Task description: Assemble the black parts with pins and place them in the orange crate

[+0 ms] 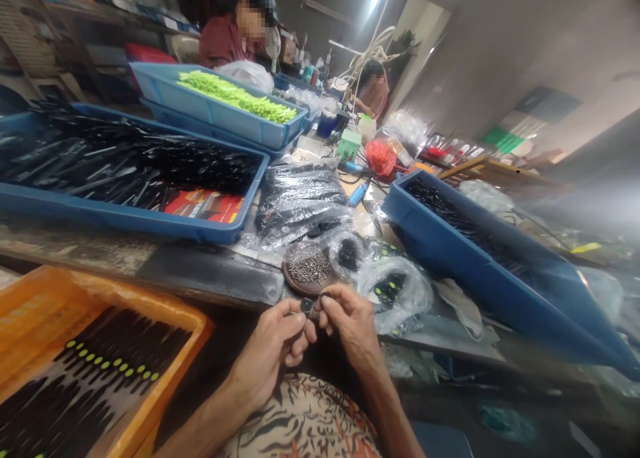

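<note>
Over my lap, at the table's edge, my left hand (273, 341) pinches a small black part (307, 305) between thumb and fingers. Close beside it, my right hand (353, 321) has its thumb and forefinger pressed together at the part's right side; whatever lies in that pinch is too small to make out. Just beyond my fingers stands a round brown dish (306, 289) full of small metal screws or pins (311, 265). Clear plastic bags with black pieces lie right behind, one bag (417, 291) showing yellow-green dots on its pieces.
On the left, an orange crate (193, 321) holds rows of black pieces with yellow-green dots. Blue trays of black pieces flank me, a left tray (215, 230) and a right tray (480, 271). Behind stands a tray (215, 115) of bright green pieces. Two people sit farther back.
</note>
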The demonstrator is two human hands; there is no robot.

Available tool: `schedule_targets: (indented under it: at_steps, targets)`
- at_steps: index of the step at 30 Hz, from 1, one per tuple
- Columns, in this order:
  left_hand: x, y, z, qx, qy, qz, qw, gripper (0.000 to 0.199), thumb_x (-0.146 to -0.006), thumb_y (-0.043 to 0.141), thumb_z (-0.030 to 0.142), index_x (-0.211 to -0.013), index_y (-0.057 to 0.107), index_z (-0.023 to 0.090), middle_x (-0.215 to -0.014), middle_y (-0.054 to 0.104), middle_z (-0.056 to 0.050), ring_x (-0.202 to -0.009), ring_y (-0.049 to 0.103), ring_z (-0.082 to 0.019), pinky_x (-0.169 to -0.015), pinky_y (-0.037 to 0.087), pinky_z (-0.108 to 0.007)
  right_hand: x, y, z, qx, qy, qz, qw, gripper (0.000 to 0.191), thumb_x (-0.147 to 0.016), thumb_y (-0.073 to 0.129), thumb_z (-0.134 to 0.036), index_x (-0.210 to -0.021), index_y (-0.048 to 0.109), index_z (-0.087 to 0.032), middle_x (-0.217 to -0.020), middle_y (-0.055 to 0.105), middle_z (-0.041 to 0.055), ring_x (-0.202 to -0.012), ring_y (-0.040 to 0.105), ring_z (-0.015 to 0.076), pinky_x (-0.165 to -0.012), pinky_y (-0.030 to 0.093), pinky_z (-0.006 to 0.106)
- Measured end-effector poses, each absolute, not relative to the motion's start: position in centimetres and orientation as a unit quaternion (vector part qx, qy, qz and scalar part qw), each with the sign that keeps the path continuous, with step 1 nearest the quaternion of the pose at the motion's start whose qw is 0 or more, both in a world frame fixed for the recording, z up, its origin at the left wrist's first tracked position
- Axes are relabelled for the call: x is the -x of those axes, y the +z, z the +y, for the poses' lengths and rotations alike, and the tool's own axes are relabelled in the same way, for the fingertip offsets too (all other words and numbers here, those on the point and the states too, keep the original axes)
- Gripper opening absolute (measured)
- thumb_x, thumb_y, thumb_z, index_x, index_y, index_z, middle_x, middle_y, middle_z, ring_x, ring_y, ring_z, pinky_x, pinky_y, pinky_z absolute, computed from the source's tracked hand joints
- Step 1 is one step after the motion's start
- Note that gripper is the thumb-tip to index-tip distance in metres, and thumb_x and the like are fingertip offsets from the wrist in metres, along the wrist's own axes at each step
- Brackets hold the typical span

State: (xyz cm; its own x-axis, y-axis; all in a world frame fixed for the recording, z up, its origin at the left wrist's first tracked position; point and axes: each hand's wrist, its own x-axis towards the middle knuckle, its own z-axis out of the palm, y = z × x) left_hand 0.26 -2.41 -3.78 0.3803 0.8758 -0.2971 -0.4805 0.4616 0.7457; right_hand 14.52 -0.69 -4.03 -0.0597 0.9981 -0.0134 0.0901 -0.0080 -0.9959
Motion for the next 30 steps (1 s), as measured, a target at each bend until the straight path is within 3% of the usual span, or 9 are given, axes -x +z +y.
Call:
schedule_targets:
  at_steps: [8, 14, 19, 30]
  targets:
    - [-0.2, -4.1, -2.6, -0.352, 0.414, 0.378, 0.749, 0.01, -0.082, 0.048, 0.024, -0.084, 0.05, 0.014, -0.067, 0.056, -0.001, -0.045, 0.032, -0.004, -0.04, 0.016, -0.018, -15.1, -3.8, -1.5, 0.494, 0.468, -0.604, 0.415, 0.022, -0.083, 0.05, -0.022, -0.1, 0.062, -0.018, -0.065, 0.05, -0.0031, -0.052, 0.046, 0.0079, -0.051, 0.039, 0.02]
    - [-0.4, -4.4, -2.5, -0.378, 0.363, 0.407, 0.748, 0.009, -0.08, 0.047, 0.025, -0.082, 0.047, 0.015, -0.063, 0.058, -0.001, -0.041, 0.03, -0.004, -0.038, 0.014, -0.018, -15.6, -3.8, -1.4, 0.522, 0.466, -0.605, 0.379, 0.007, -0.078, 0.055, -0.019, -0.082, 0.06, -0.016, -0.056, 0.052, -0.0039, -0.049, 0.047, 0.0087, -0.048, 0.039, 0.019]
    - [-0.5, -4.5, -2.5, -0.392, 0.342, 0.399, 0.756, 0.008, -0.081, 0.043, 0.024, -0.081, 0.045, 0.016, -0.059, 0.058, -0.001, -0.039, 0.028, -0.004, -0.037, 0.012, -0.017, -15.9, -3.7, -1.4, 0.508, 0.448, -0.65, 0.346, 0.012, -0.079, 0.052, -0.017, -0.082, 0.064, -0.016, -0.07, 0.054, -0.0005, -0.053, 0.048, 0.0086, -0.05, 0.039, 0.02]
    - [-0.8, -5.3, -2.5, -0.401, 0.321, 0.388, 0.765, 0.015, -0.082, 0.046, 0.032, -0.078, 0.04, 0.018, -0.056, 0.059, 0.0, -0.037, 0.029, -0.003, -0.036, 0.014, -0.017, -16.4, -3.1, -0.6, 0.498, 0.392, -0.718, 0.288, 0.016, -0.075, 0.052, -0.01, -0.08, 0.066, -0.015, -0.072, 0.059, 0.001, -0.068, 0.052, 0.0126, -0.062, 0.039, 0.024]
